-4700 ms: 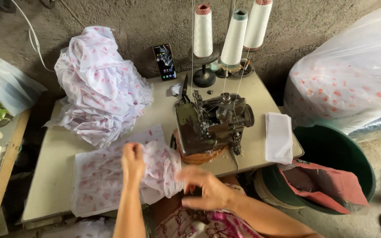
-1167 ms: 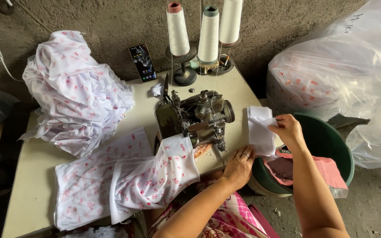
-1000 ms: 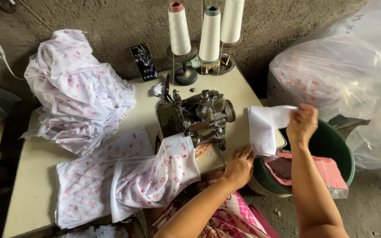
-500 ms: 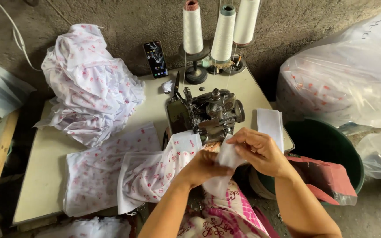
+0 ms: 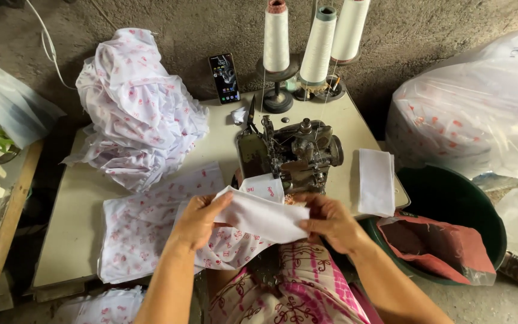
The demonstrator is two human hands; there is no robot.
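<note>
Both hands are gripping a white strip [image 5: 264,217]: left hand [image 5: 198,219] is pinching its left end, right hand [image 5: 330,222] its right end. Just beyond them, a sewing machine [image 5: 292,153] is sitting on the worktop [image 5: 79,204]; printed fabric [image 5: 151,222] is lying under the left hand.

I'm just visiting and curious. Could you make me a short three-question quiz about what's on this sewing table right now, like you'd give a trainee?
1. True or false: both hands grip one plain white cloth strip.
2. How many thread cones stand behind the sewing machine? A) two B) three C) five
3. What lies on the table right of the machine?

Key
1. True: the left hand and right hand each pinch one end.
2. B
3. A stack of white strips.
</note>
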